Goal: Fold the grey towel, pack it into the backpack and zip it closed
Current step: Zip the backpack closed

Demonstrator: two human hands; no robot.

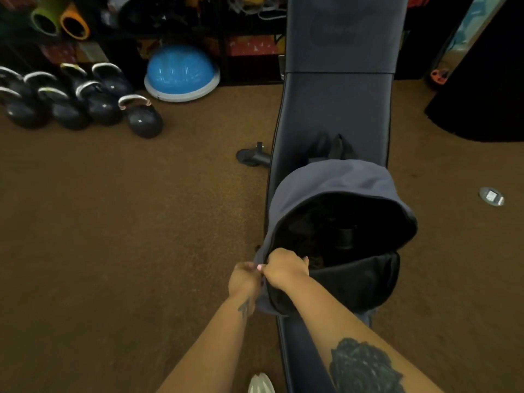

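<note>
Both hands pinch backpack [334, 180] rim | left hand [244, 279] | right hand [286, 266]

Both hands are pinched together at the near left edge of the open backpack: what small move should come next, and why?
Probably draw the zipper along the rim with the right hand while the left hand holds the fabric. The backpack gapes wide open on the bench; its dark inside hides any towel.

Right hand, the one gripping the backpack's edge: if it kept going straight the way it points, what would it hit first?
Probably the backpack itself: the right hand points into its open dark mouth, so it would meet the black lining or contents first, though depth is unclear.
</note>
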